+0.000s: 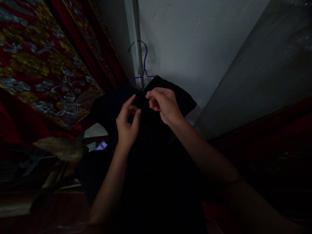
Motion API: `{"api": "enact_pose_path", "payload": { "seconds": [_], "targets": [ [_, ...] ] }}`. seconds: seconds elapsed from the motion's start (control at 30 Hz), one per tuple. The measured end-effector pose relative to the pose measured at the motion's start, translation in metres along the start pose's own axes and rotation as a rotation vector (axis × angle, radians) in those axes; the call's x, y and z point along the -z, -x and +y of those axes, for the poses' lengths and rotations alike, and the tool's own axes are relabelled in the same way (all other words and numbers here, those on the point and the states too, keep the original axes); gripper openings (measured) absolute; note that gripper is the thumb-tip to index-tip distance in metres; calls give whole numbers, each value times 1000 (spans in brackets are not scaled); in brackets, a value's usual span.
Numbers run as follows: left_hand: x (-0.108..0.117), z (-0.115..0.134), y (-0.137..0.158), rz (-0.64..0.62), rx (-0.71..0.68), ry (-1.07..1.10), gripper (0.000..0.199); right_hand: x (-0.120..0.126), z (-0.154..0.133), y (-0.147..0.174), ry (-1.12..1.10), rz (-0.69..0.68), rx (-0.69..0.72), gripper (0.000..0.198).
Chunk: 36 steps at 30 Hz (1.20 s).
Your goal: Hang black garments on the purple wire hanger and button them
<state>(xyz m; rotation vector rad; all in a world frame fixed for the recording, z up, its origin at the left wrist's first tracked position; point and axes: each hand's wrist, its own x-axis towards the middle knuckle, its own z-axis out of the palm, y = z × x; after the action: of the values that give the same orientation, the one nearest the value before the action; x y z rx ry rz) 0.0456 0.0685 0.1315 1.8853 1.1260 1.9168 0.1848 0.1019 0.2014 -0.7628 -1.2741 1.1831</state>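
A dark garment [179, 94] hangs on a thin purple clothes hanger [145, 60] in front of me. Its collar opening lies just beyond my hands; most of the cloth is too dark to make out. My left hand [128, 122] is before the left front of the garment, with thumb and forefinger apart and nothing visible between them. Close by on the right, my right hand [164, 102] has its fingers curled and its thumb pinched against the forefinger near the collar. Whatever that pinch holds is too small or dark to see.
Behind the hanger run a metal pole [137, 35] and a pale wall [195, 42]. Red cloth with gold and silver sequin patterns [29, 65] hangs at the left. Below it are a bamboo-like pole [17, 204] and a small bright object [101, 145]. Shiny sheeting [268, 55] covers the right side.
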Motion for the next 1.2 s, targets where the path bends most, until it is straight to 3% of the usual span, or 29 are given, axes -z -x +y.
{"api": "enact_pose_path", "payload": {
  "seconds": [0.13,0.27,0.37,0.47,0.57,0.6,0.67,0.73,0.9,1.0,1.1,1.2],
  "targets": [
    [4,22,-58,-120,-270,-194,24,3,-13,9,38,-6,116,23],
    [-4,33,-66,-116,-423,-307,20,7,-2,6,111,79,197,23],
    [-5,41,-63,-9,-425,-294,20,8,32,4,207,149,177,22],
    [20,38,-67,248,-383,-285,22,10,69,14,252,138,50,20],
    [67,8,-68,571,-224,-127,18,11,92,39,215,93,-55,17],
    [83,-7,-64,659,-85,26,20,10,95,49,197,76,-77,17],
    [106,-37,-44,630,257,397,25,8,98,69,148,49,-113,17],
    [112,-62,-12,621,405,481,25,5,98,87,84,46,-143,19],
    [67,-82,74,698,709,683,16,16,106,117,-34,130,-223,22],
    [41,-74,96,681,840,753,13,32,115,125,39,47,-272,22],
    [30,-59,94,632,842,795,17,42,124,125,155,-41,-304,23],
    [21,-36,91,466,723,810,21,37,132,126,251,-69,-201,22]
  ]
}}
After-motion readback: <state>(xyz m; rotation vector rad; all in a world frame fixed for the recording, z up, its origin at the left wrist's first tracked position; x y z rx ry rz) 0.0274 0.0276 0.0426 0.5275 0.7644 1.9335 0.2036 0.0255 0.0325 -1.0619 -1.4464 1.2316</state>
